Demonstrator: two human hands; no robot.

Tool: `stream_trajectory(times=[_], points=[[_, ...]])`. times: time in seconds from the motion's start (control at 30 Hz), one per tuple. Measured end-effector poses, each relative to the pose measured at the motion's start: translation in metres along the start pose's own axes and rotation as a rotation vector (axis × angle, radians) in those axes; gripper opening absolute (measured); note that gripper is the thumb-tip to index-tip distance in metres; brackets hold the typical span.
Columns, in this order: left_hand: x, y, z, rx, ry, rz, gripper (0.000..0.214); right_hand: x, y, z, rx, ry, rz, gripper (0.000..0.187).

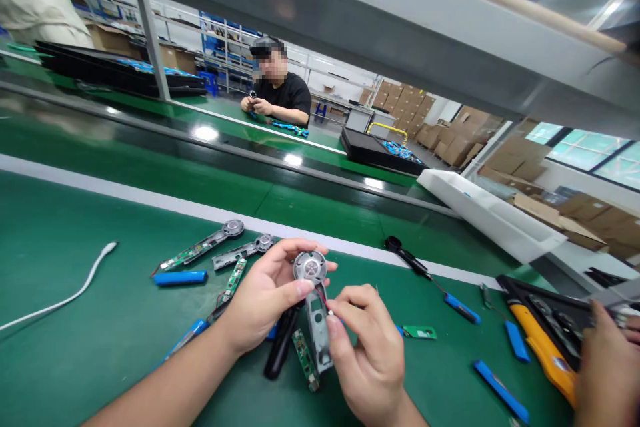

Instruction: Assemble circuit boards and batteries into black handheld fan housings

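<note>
My left hand (pixel 265 293) grips a grey handheld-fan frame (pixel 319 327) by its round motor end, thumb in front and fingers behind. The frame's long hollow handle points down towards me. My right hand (pixel 367 347) is closed beside the handle, pinching a thin red wire with a small white plug (pixel 329 311) between thumb and forefinger. Below the hands lie a black handle part (pixel 281 345) and a green circuit board (pixel 305 359). To the left are two more grey fan frames (pixel 203 244) and a blue battery (pixel 180 278).
A white cable (pixel 90 277) lies at left. Blue batteries (pixel 501 390), a black fan part (pixel 407 257) and a black tray (pixel 555 320) with an orange tool (pixel 543 350) lie at right, by another person's hand (pixel 607 360). Another person (pixel 283 90) sits beyond the conveyor.
</note>
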State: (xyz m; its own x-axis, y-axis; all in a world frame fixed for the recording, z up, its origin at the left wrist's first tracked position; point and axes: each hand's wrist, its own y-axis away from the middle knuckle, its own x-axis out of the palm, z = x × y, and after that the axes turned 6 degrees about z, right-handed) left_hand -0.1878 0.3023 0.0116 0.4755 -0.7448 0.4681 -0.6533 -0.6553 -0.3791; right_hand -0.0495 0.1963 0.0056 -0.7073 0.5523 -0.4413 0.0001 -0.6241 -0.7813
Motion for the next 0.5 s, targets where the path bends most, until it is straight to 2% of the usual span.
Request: stream_trajectory(times=[0.1,0.2,0.3,0.4,0.5], points=[[-0.002,0.001,0.002,-0.005,-0.025,0.006,0.033,0.000,-0.002,0.001,-0.009,-0.009,0.007,0.032],[-0.004,0.003,0.001,0.025,-0.160,0.007,0.032,-0.001,-0.002,0.001,0.018,-0.045,-0.009,0.031],[-0.004,0.005,-0.002,0.084,-0.391,0.072,0.017,0.000,0.000,0.001,0.037,-0.076,-0.011,0.029],[-0.003,0.009,-0.004,0.079,-0.516,0.153,0.018,0.001,0.003,0.000,0.055,-0.085,-0.007,0.029],[-0.006,0.011,0.001,0.131,-0.623,0.173,0.013,0.003,0.004,-0.003,0.046,-0.018,-0.035,0.026]])
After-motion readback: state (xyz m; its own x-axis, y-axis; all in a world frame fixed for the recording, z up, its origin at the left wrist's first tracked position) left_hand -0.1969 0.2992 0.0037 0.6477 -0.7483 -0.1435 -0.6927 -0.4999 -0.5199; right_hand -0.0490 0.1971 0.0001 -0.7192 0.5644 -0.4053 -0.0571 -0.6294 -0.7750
